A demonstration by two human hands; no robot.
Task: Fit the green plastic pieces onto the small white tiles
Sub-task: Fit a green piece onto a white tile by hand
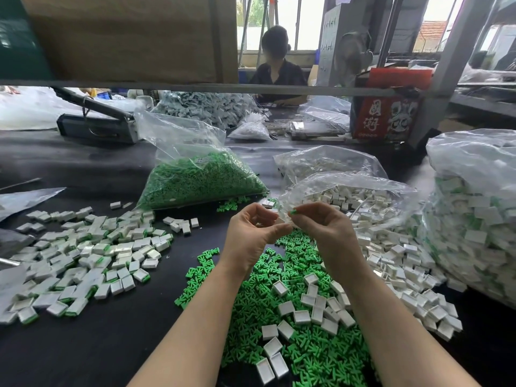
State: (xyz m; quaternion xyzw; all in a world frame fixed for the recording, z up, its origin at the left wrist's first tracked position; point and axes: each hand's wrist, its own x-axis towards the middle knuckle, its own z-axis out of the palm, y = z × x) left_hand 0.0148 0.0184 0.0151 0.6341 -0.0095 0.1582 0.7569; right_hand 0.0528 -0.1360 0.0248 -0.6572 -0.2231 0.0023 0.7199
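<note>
Dark table (83, 344) runs the whole workshop, another person (276, 65) seated at the far end — bright windows (293, 20) behind, cardboard box (125, 37) on the shelf upper left, red carton (388, 113) right.

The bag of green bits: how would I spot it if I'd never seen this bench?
Look past the hands to the middle of the dark table. There a clear plastic bag of green pieces slumps, top open. The neighbouring bags hold white tiles; only this one is solid green.

I cannot tell what my left hand (252, 233) holds; its curled fingers hide it. The green piece (293, 212) in my right hand (325, 227) is mostly covered.
</note>
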